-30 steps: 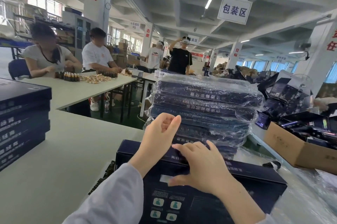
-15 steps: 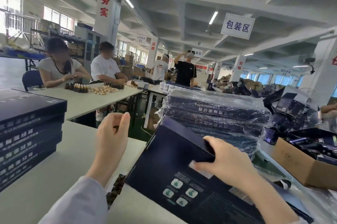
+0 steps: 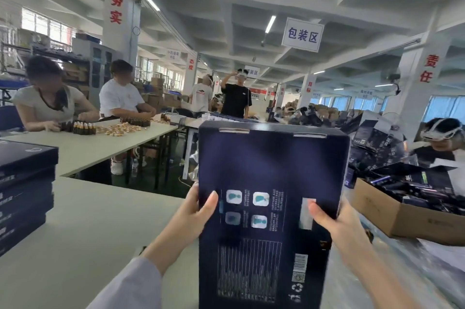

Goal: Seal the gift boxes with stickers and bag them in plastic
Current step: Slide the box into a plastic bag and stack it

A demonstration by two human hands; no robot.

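Holding one dark gift box [image 3: 273,208] upright in front of the camera, the person has both hands closed on its side edges: the left hand [image 3: 198,210] grips the left edge with the thumb laid on the printed back face, and the right hand [image 3: 334,220] grips the right edge the same way. The box is lifted clear of the bench [image 3: 83,233], its back panel with four small pictures, fine print and a barcode facing the wearer.

Along the top edge two pale strips [image 3: 234,130] show where the lid meets the body; these look like sealing stickers, so I judge this box is probably sealed on that edge. No plastic shows around it, so bagging appears still to come. A stack of similar dark boxes [image 3: 25,190] sits at the left end of the bench, with no film visible on them, which suggests more work is waiting. A cardboard carton [image 3: 407,218] of dark packaging stands to the right.

Much cannot be checked. The held box fills the middle of the view and hides whatever lies behind it. Its lower part is cut off by the frame, and the print is blurred. No sticker roll and no plastic bags are in sight. Whether the other edges carry stickers cannot be told.
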